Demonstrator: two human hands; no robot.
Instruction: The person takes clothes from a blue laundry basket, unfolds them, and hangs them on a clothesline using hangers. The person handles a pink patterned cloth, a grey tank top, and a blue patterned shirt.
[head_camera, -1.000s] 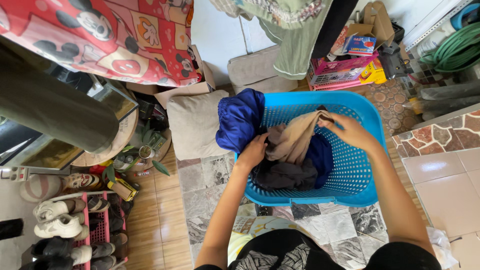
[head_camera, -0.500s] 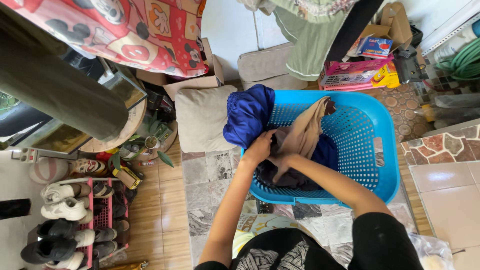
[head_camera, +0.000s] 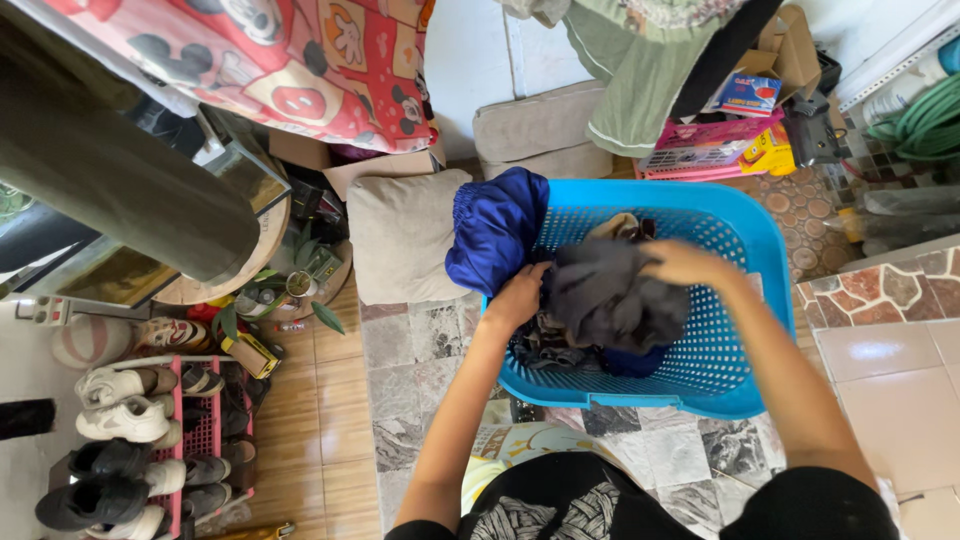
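We see a laundry basket (head_camera: 745, 300) on the tiled floor (head_camera: 420, 345), with a garment (head_camera: 615, 295) inside it and a second garment (head_camera: 495, 225) draped over its left rim. A cushion (head_camera: 400, 238) lies left of the basket; a shoe rack (head_camera: 195, 440) stands far left.

I count one blue basket (head_camera: 735, 300) on the floor. Two hands are in it, the left hand (head_camera: 518, 297) and the right hand (head_camera: 682, 262). There are two tan cushions (head_camera: 402, 236), one pink shoe rack (head_camera: 200, 450), one green hose (head_camera: 925, 115) and one round wooden table (head_camera: 262, 245).
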